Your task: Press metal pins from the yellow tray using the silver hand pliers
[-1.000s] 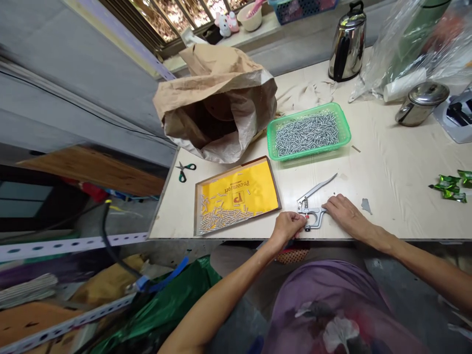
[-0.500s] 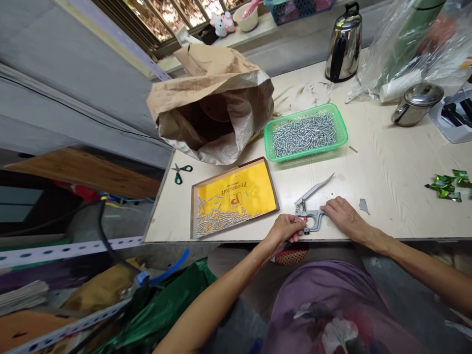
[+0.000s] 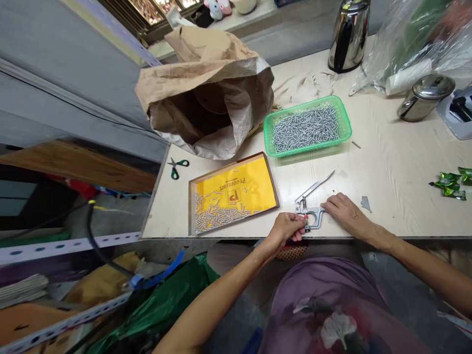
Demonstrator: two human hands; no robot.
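At the table's front edge, grey metal spring pliers [image 3: 320,214] lie with their long upper handle raised away from the body. My left hand [image 3: 286,228] is closed in a pinch at the jaw, beside a small red part [image 3: 306,217]; whatever sits between those fingertips is too small and covered to name. My right hand [image 3: 344,214] has its fingers closed on the right end of the pliers' lower frame. Left of the pliers, a shallow cardboard tray [image 3: 277,195] holds many small metal pins [image 3: 217,216] over a yellow sheet [image 3: 254,182].
Behind the pliers stands a green plastic basket [image 3: 348,129] full of small metal parts. A big open paper sack [image 3: 162,93] is at the back left, near green-handled scissors [image 3: 174,173]. Farther right are a kettle [image 3: 348,39], a lidded metal cup [image 3: 424,96] and green wrappers [image 3: 452,184].
The head view has shifted slightly, so the table's far things sit higher in the picture. Both hands keep nearly the same place at the pliers, whose upper handle remains raised.
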